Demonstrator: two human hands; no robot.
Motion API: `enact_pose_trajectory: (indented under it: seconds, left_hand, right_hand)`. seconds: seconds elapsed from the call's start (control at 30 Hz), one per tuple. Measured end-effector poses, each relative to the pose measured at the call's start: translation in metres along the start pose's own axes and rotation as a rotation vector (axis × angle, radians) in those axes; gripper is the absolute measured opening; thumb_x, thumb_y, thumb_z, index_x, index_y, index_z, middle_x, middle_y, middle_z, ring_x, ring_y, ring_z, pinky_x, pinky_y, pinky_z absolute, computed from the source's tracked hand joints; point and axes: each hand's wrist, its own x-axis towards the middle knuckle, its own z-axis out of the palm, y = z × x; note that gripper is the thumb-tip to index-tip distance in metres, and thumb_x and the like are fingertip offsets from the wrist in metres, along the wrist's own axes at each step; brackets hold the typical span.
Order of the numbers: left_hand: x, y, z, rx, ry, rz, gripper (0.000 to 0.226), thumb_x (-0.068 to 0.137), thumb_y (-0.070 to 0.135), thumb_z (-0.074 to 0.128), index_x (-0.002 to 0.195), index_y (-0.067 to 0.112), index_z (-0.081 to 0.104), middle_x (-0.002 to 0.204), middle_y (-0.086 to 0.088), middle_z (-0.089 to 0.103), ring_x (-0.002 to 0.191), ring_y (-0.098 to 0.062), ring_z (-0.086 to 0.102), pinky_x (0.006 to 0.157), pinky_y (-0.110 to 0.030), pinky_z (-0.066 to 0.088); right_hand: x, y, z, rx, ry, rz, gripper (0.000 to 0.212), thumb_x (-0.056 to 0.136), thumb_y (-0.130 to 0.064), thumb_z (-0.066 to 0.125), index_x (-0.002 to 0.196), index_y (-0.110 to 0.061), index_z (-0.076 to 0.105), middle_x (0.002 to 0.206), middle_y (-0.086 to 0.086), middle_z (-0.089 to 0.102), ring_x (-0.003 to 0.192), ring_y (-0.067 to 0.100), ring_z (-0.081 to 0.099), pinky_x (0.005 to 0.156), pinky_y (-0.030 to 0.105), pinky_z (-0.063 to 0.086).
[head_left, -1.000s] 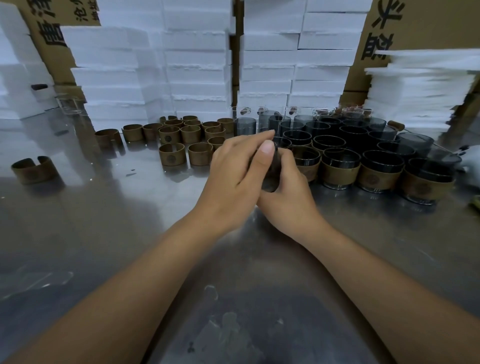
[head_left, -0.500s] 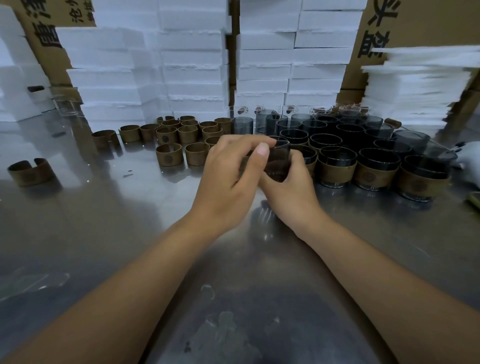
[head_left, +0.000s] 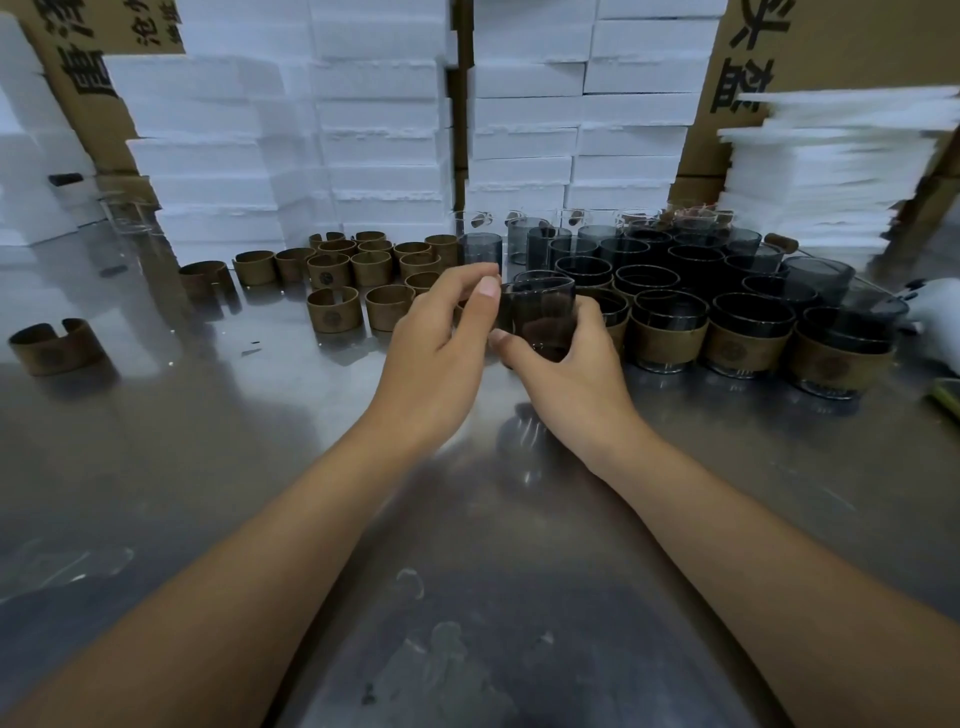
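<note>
The glass (head_left: 543, 317), dark and see-through, is held off the table (head_left: 208, 467) near its middle, upright or nearly so, just in front of the nearest row of sleeved glasses (head_left: 670, 332). The right hand (head_left: 571, 384) cups it from below and from the right: the thumb lies across the near bottom edge and the fingers wrap the far side, showing dimly through the glass. The left hand (head_left: 441, 353) meets it from the left, with thumb and forefinger curled and set narrowly together at the left wall just under the rim, the thumb tip touching the glass; the other fingers are folded behind and mostly hidden. Whether anything else sits between these fingers cannot be told. To the right of the hands stand rows of dark glasses, the front ones wearing brown sleeves, and bare glasses (head_left: 480, 249) stand farther back. To the left of the hands a cluster of loose brown sleeves (head_left: 332, 309) stands on end, and one split sleeve (head_left: 54, 345) stands well apart near the left edge. Behind everything rise stacked white foam boxes (head_left: 374, 130), cartons (head_left: 841, 47) with black print, and a pile of foam sheets (head_left: 831, 171) at the right.
</note>
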Motion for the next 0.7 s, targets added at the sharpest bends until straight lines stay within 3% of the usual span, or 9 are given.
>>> enact_pose_trajectory:
  seconds: [0.07,0.17,0.4,0.57,0.7]
  left_hand:
    - [-0.0007,0.0009,0.0005,-0.019,-0.009,0.014,0.032,0.102,0.026,0.037,0.127,0.016,0.055,0.112,0.011,0.059,0.097,0.016,0.053,0.077,0.0,0.038]
    - [-0.0013,0.0015,0.0019,-0.049,-0.006,0.022,0.03,0.102,0.023,0.037,0.126,0.014,0.054,0.106,0.014,0.057,0.084,0.026,0.052,0.071,0.005,0.035]
    - [0.0001,-0.0016,0.0014,-0.044,-0.028,-0.017,0.033,0.102,0.031,0.038,0.129,0.021,0.053,0.112,0.017,0.057,0.094,0.027,0.046,0.073,0.006,0.032]
    - [-0.0016,-0.0006,0.0017,-0.034,-0.05,-0.02,0.033,0.101,0.033,0.038,0.131,0.023,0.05,0.123,0.013,0.056,0.111,0.011,0.048,0.087,0.0,0.033]
    - [-0.0035,0.0011,0.0022,-0.014,-0.085,-0.009,0.035,0.101,0.032,0.039,0.135,0.023,0.048,0.13,0.008,0.053,0.123,-0.001,0.044,0.097,-0.01,0.033]
  right_hand:
    - [-0.0011,-0.0012,0.0001,0.002,-0.013,0.004,0.046,0.075,-0.033,0.076,0.112,-0.023,0.05,0.09,-0.013,0.062,0.079,-0.005,0.061,0.076,0.035,0.057]
    - [-0.0015,-0.0026,0.0,0.015,-0.037,0.007,0.044,0.075,-0.028,0.076,0.112,-0.022,0.052,0.094,-0.01,0.065,0.083,0.001,0.063,0.077,0.029,0.054]
    - [-0.0034,-0.0063,0.001,0.013,-0.066,0.0,0.041,0.074,-0.021,0.076,0.11,-0.017,0.055,0.096,-0.004,0.067,0.088,0.009,0.065,0.086,0.034,0.053]
    - [-0.0045,-0.0053,0.0005,0.01,-0.114,-0.014,0.042,0.072,-0.017,0.076,0.108,-0.019,0.055,0.096,-0.004,0.068,0.091,0.011,0.066,0.088,0.039,0.053]
    - [-0.0037,-0.002,0.0004,0.0,-0.136,-0.037,0.042,0.07,-0.016,0.078,0.104,-0.025,0.055,0.094,-0.007,0.068,0.087,0.006,0.065,0.084,0.033,0.055]
